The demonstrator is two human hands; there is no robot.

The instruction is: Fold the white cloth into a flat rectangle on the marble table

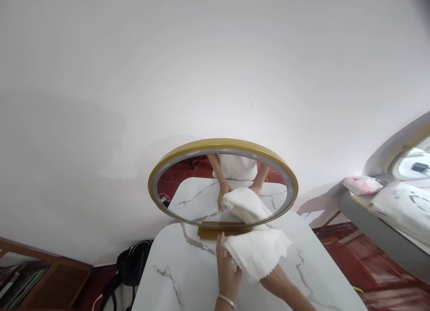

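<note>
An oval mirror (235, 166) in a gold frame stands on a gold base (207, 232) on a white marble-patterned table. My right hand (276, 282) has a white cloth (260, 252) with a scalloped edge; the cloth drapes over its fingers and hides most of them. The cloth lies in front of the base, near the mirror's lower rim. To its left is my left hand (228, 273), a bracelet on the wrist, fingers stretched toward the base and thumb apart. Its fingertips reach the base's front edge; whether they press on it is unclear. Both hands and the cloth are reflected in the mirror.
A white wall rises behind the table (164, 266). On the right, a second table (372, 221) bears a tissue pack (362, 184), a white bag (405, 208) and another mirror (413, 145). A black bag (134, 261) and a wooden cabinet (63, 282) are at left.
</note>
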